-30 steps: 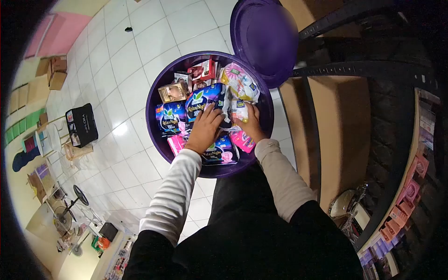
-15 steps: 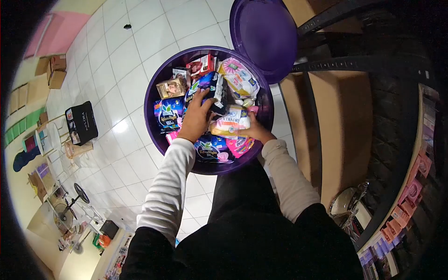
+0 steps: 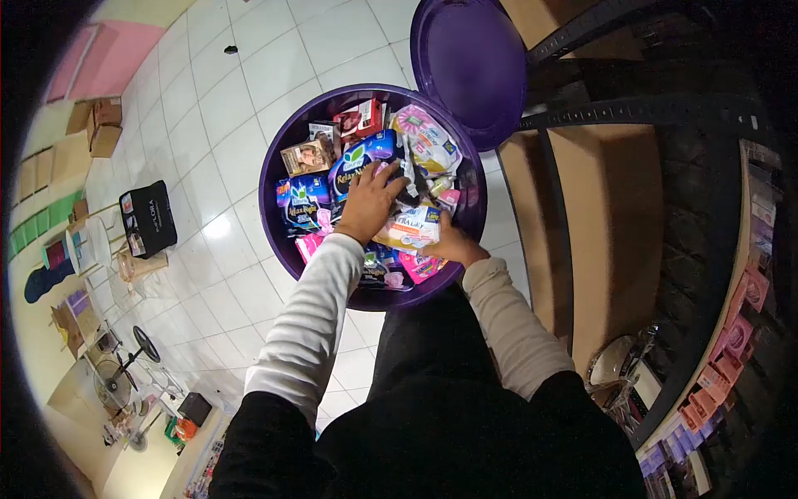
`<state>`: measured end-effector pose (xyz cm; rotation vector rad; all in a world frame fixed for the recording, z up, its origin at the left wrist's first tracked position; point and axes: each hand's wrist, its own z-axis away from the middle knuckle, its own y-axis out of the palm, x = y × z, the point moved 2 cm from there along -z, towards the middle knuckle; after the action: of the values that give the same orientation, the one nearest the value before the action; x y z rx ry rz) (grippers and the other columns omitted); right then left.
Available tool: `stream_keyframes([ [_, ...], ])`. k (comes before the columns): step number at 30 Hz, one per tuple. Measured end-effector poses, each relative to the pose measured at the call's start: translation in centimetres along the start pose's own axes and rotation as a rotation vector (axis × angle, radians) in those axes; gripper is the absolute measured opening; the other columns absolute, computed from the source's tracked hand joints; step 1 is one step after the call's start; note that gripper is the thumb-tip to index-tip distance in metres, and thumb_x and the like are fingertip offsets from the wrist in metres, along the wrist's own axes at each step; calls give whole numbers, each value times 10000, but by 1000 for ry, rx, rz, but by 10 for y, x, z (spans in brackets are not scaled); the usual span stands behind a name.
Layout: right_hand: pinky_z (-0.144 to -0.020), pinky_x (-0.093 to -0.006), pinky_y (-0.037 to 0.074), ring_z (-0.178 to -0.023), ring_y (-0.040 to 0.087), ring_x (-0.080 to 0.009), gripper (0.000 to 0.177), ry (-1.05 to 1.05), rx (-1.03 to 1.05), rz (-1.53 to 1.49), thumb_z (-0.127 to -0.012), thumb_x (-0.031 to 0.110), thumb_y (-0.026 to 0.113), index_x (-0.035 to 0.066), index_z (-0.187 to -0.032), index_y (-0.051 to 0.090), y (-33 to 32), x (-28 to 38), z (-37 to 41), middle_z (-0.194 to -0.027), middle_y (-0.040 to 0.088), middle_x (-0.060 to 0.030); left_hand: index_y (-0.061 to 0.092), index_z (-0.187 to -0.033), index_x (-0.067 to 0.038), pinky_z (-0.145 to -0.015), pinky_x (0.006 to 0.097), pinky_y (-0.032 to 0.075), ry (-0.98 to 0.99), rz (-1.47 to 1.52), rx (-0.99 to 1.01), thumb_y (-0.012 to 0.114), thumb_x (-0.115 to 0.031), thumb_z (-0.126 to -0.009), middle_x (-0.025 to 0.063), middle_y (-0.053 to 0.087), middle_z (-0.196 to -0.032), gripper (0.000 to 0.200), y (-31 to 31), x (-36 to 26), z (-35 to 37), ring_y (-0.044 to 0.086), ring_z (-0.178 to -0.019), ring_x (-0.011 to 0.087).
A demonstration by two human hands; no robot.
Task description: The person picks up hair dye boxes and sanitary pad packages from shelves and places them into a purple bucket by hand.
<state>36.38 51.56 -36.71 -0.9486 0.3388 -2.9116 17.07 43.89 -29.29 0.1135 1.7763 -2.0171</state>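
Note:
A purple round tub is packed with sanitary pad packs and small boxes. My left hand lies with fingers spread on a dark blue Relax Night sanitary pad pack. At the tub's near right part, my right hand is closed on the edge of a white and yellow Extra Dry pad pack. Another white and pink pack rests behind it. Next to my left hand are a second Relax Night pack, a hair dye box and a red box.
The purple lid leans by the tub's far right rim. Cardboard boxes sit on a dark metal rack at right. A black bag stands on the white tiled floor at left.
My left hand has shifted right and slightly down, uncovering more of the Relax Night pack. The Extra Dry pack has moved slightly down and left with my right hand.

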Motion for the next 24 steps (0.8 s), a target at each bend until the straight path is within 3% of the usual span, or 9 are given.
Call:
stream_keyframes([
  [2,-1081,-417,256,-1326,248,-398,1146,72,-4,137,-522,385,852,-2,-1387,208,-14,11,-11,-1393,265,-296,541,-1182,-192,-969,479,366,23,6,-9,707,-136,-682,44,441,-1342,530,6,4,3,387,-1230,358],
  [5,-1085,-461,233,-1323,254,-403,982,-278,-244,-76,-603,188,809,139,-1408,249,-45,40,-11,-1386,311,-249,562,-1147,-163,-990,463,363,65,91,-15,717,-116,-662,54,471,-1315,511,2,5,9,405,-1215,362],
  [8,-1085,-485,223,-1324,270,-375,882,-646,-507,541,-643,17,707,176,-1401,285,-57,113,10,-1385,330,-215,631,-1054,-132,-988,426,369,149,150,-21,674,-102,-679,72,526,-1247,379,-1,14,9,447,-1184,329],
  [11,-1075,-510,224,-1321,283,-353,864,-748,-323,511,-633,-74,633,197,-1390,318,-35,126,-1,-1373,355,-186,589,-1097,-90,-1003,429,361,139,302,131,718,-58,-626,106,530,-1207,490,-8,22,8,428,-1184,358],
  [12,-1058,-472,273,-1287,340,-346,850,-762,-298,511,-612,-65,651,147,-1373,338,-36,127,-4,-1343,398,-179,585,-1071,-63,-979,427,376,210,336,78,718,-42,-619,135,536,-1166,472,-14,23,8,455,-1140,358],
  [16,-1005,-352,368,-1200,442,-357,818,-677,-132,309,-554,-28,688,30,-1311,383,-43,114,-23,-1289,461,-187,566,-1049,-51,-937,400,400,19,661,254,736,-64,-657,169,524,-1173,427,-21,29,2,483,-1107,360],
  [19,-1034,-370,343,-1244,405,-343,901,-567,-42,153,-521,-14,696,52,-1352,353,-43,86,-43,-1323,430,-196,564,-1088,-62,-913,401,411,-102,566,-102,744,-97,-646,133,517,-1212,478,-49,20,5,481,-1132,347],
  [20,-1040,-369,335,-1253,402,-337,907,-565,-26,88,-518,1,706,51,-1352,352,-45,83,-45,-1330,425,-207,486,-1242,-133,-938,489,381,-100,344,-123,756,-246,-673,123,439,-1321,639,-38,28,11,408,-1214,383],
  [24,-1057,-361,312,-1299,354,-317,939,-546,-47,103,-524,14,715,90,-1376,328,-38,74,-61,-1374,383,-200,345,-1377,-294,-969,619,306,-313,100,115,671,-475,-732,107,315,-1436,744,5,37,39,297,-1291,426],
])
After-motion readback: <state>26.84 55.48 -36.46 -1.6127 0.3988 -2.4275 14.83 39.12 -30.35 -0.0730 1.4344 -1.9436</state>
